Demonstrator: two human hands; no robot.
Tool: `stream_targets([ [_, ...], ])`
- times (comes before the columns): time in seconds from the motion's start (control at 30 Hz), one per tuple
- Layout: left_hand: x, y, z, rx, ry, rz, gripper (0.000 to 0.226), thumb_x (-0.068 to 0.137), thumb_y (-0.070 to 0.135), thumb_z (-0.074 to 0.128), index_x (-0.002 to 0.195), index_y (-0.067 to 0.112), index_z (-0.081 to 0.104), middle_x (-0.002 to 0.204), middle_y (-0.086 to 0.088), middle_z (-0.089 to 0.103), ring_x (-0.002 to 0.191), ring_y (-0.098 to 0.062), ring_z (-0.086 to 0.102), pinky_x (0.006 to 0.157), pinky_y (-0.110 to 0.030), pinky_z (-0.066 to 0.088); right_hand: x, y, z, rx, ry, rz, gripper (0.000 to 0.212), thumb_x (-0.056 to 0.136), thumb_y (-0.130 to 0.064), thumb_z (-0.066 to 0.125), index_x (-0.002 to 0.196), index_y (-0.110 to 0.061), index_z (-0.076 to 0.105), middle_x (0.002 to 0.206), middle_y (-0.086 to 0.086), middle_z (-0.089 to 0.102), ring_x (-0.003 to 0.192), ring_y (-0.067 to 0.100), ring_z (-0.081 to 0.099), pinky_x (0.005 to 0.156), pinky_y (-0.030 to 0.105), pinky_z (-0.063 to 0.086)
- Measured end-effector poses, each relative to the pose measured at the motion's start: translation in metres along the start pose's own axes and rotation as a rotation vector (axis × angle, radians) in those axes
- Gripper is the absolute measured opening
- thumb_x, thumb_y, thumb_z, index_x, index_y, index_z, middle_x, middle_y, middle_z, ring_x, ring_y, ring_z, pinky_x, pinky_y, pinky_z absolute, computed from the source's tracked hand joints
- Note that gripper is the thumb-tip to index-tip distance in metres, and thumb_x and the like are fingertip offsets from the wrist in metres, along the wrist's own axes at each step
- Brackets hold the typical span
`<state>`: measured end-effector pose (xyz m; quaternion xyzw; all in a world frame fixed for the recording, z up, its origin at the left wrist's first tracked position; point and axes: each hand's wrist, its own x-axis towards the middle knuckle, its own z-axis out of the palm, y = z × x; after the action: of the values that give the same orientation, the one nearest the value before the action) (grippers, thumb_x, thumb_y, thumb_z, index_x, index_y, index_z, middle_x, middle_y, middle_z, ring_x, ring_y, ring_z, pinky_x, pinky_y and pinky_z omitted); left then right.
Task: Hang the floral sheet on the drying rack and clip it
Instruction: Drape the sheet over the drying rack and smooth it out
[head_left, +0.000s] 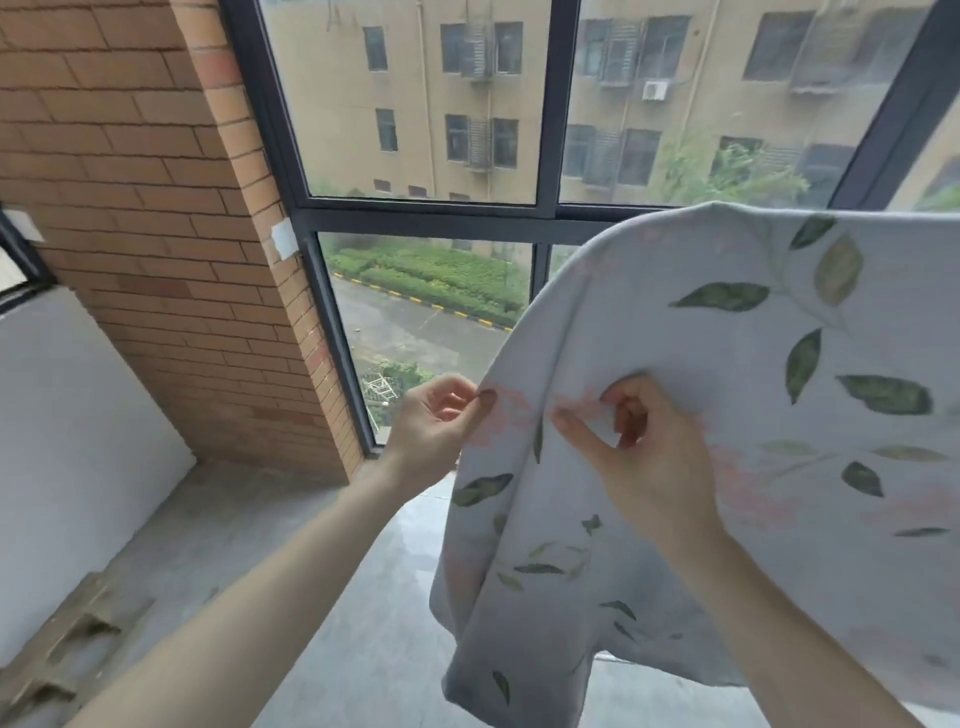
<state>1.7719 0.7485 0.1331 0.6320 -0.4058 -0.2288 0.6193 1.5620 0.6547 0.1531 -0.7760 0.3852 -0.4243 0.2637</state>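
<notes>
The floral sheet (727, 374), pale with green leaves and faint pink blooms, drapes from the upper right down to the lower middle. It hangs over something hidden beneath it; the drying rack and any clip are out of sight. My left hand (436, 431) pinches the sheet's left edge between thumb and fingertips. My right hand (639, 447) lies on the front of the sheet just to the right, with its fingers curled into a fold of the cloth.
A large dark-framed window (556, 213) stands straight ahead, with a building and a road outside. A brick pillar (171, 249) rises at the left beside a white wall. Grey concrete floor (322, 571) lies below, with wooden pieces (72, 639) at the lower left.
</notes>
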Motion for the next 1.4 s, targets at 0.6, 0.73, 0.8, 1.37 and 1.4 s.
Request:
stream_targets([
  [0.6, 0.052, 0.005, -0.040, 0.194, -0.285, 0.325, 0.024, 0.095, 0.021, 0.072, 0.074, 0.024, 0.063, 0.067, 0.008, 0.065, 0.060, -0.011, 0.061, 0.052, -0.034, 0.054, -0.039, -0.038, 0.021, -0.377, 0.128, 0.253, 0.030, 0.096, -0.030, 0.063, 0.071, -0.017, 0.052, 0.058, 0.001, 0.055, 0.061, 0.025, 0.055, 0.056, 0.037, 0.043],
  [0.73, 0.062, 0.015, -0.049, 0.088, -0.096, 0.293, 0.021, 0.099, 0.020, 0.068, 0.079, 0.015, 0.066, 0.067, -0.001, 0.066, 0.053, -0.006, 0.056, 0.045, -0.024, 0.048, -0.044, -0.033, 0.014, -0.392, 0.126, 0.230, 0.033, 0.097, -0.034, 0.062, 0.070, -0.021, 0.049, 0.056, 0.000, 0.054, 0.058, 0.020, 0.055, 0.056, 0.037, 0.043],
  [0.8, 0.065, 0.009, -0.047, 0.178, -0.206, 0.266, 0.024, 0.100, 0.027, 0.065, 0.076, 0.025, 0.067, 0.061, 0.006, 0.064, 0.050, -0.008, 0.057, 0.046, -0.024, 0.045, -0.046, -0.034, 0.018, -0.413, 0.069, 0.240, 0.035, 0.098, -0.038, 0.059, 0.070, -0.020, 0.049, 0.057, -0.002, 0.055, 0.056, 0.017, 0.054, 0.056, 0.036, 0.043],
  [1.37, 0.081, 0.042, -0.054, 0.319, -0.531, 0.110, 0.011, 0.101, 0.024, 0.061, 0.106, 0.024, 0.071, 0.101, 0.008, 0.073, 0.095, -0.008, 0.067, 0.073, -0.024, 0.050, 0.052, -0.135, -0.067, -0.566, 0.320, -0.243, 0.030, 0.097, -0.030, 0.062, 0.127, -0.026, 0.066, 0.128, -0.006, 0.064, 0.125, 0.019, 0.050, 0.110, 0.035, 0.035],
  [1.4, 0.077, 0.050, -0.050, 0.218, -0.556, 0.138, 0.014, 0.099, 0.026, 0.061, 0.110, 0.027, 0.070, 0.104, 0.009, 0.073, 0.099, -0.007, 0.068, 0.079, -0.026, 0.052, 0.063, -0.133, -0.069, -0.605, 0.269, -0.200, 0.031, 0.099, -0.033, 0.059, 0.129, -0.029, 0.066, 0.129, -0.006, 0.065, 0.128, 0.021, 0.050, 0.113, 0.041, 0.031],
])
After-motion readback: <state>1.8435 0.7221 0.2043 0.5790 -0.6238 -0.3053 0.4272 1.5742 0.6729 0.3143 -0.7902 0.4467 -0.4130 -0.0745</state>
